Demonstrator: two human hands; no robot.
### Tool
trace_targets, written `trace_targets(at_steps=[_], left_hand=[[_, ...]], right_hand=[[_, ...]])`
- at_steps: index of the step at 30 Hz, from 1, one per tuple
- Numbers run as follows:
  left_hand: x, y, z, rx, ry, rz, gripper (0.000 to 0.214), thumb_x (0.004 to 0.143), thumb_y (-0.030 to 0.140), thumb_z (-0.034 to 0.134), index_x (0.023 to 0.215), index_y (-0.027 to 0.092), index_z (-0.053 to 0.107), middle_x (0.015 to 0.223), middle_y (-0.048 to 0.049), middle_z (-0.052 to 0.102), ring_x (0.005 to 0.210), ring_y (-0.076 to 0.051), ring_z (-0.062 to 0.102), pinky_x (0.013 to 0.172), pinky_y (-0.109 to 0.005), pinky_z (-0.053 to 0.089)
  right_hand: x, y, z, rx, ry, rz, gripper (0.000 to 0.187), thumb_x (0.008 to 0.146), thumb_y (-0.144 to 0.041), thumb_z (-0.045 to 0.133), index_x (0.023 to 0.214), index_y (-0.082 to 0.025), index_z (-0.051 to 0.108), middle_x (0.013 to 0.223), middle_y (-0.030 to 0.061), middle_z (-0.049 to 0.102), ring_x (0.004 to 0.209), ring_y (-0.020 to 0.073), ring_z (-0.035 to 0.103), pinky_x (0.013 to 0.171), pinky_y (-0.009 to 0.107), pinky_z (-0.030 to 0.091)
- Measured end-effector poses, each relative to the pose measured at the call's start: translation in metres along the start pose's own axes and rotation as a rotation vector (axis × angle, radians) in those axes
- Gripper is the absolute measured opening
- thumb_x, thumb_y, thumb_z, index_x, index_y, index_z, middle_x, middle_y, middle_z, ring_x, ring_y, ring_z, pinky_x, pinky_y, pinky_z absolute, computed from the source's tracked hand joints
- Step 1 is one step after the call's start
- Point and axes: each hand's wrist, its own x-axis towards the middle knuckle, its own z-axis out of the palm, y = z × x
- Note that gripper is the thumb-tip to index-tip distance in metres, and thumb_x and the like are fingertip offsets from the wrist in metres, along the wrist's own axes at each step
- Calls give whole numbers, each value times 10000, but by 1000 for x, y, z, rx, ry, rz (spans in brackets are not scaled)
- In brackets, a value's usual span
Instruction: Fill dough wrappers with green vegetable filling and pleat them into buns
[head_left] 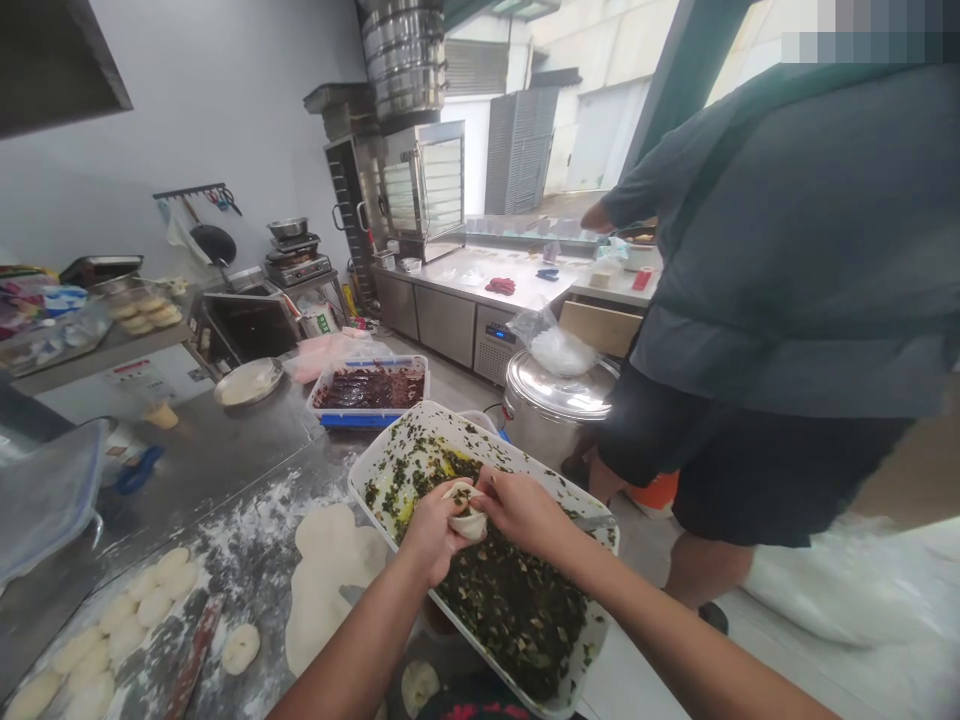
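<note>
Both my hands meet over a white rectangular tray (pixel 375 462) of dark green chopped filling. My left hand (pixel 431 535) cups a small round dough wrapper (pixel 469 520) with filling inside. My right hand (pixel 521 510) pinches the wrapper's top edge, fingers closed on the dough. The bun sits just above the filling, between the two hands.
Flattened dough sheets (pixel 330 570) and several small dough balls (pixel 127 625) lie on the floured steel table (pixel 225 470). A second tray of dark red filling (pixel 369 387) stands behind. A person in a grey shirt (pixel 787 260) stands at right, beside a lidded steel pot (pixel 555 395).
</note>
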Motion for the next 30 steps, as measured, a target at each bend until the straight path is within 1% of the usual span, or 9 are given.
trace_targets(at_steps=[3,6,9,10,14,16,22,27,30], left_hand=[[2,-10,4,143,81,43,284,638,208,491,915,164,534,741,-38,547,564,-98,475,507,-219,379],[4,-15,5,197,97,70,243,622,152,469,842,155,572,646,-11,535,513,-80,432,471,-189,325],[6,-16,2,227,93,95,227,580,89,468,760,138,597,585,5,521,514,-76,408,474,-180,299],[7,-16,1,232,98,92,230,564,75,476,750,133,598,580,5,521,520,-78,411,478,-181,300],[8,-17,-1,187,171,49,345,585,125,492,926,164,530,731,-17,553,602,-101,478,530,-203,360],[7,-17,1,148,200,32,377,624,170,466,1000,190,470,802,-25,547,627,-103,496,554,-222,389],[6,-17,7,187,155,66,274,593,111,468,846,166,557,673,-7,548,583,-106,483,565,-233,401],[10,-18,4,229,195,124,321,602,91,481,906,163,558,766,-26,576,697,-135,502,645,-248,399],[9,-17,4,284,176,177,291,606,78,464,862,152,580,772,-33,586,742,-149,500,694,-258,389]], right_hand=[[-5,-5,-6,-82,-26,-100,90,765,-242,416,763,-180,481,672,24,581,640,149,527,528,226,264],[-7,-9,-13,-77,-54,-184,84,759,-223,422,807,-186,481,731,23,592,678,147,535,552,223,280],[-5,-8,-13,-65,-74,-135,261,729,-221,470,987,-183,459,730,24,600,690,155,538,553,221,289],[-4,-7,-11,-74,-85,-111,282,720,-220,482,999,-184,467,716,24,603,690,158,540,551,221,289],[-3,-5,-5,-115,-77,-64,126,749,-253,453,808,-193,547,710,39,610,700,166,550,553,226,291],[-4,-6,-4,-141,-30,-65,142,777,-268,417,784,-190,535,723,44,612,701,166,555,558,229,298],[-3,-13,-3,-237,-49,-120,159,737,-201,456,886,-175,506,797,52,620,719,172,568,557,230,319],[-1,-12,0,-278,-69,-112,120,736,-170,442,699,-160,555,733,77,623,680,180,569,578,247,338],[-2,-12,2,-291,-46,-129,98,728,-179,460,730,-162,557,742,75,618,680,183,567,573,251,340]])
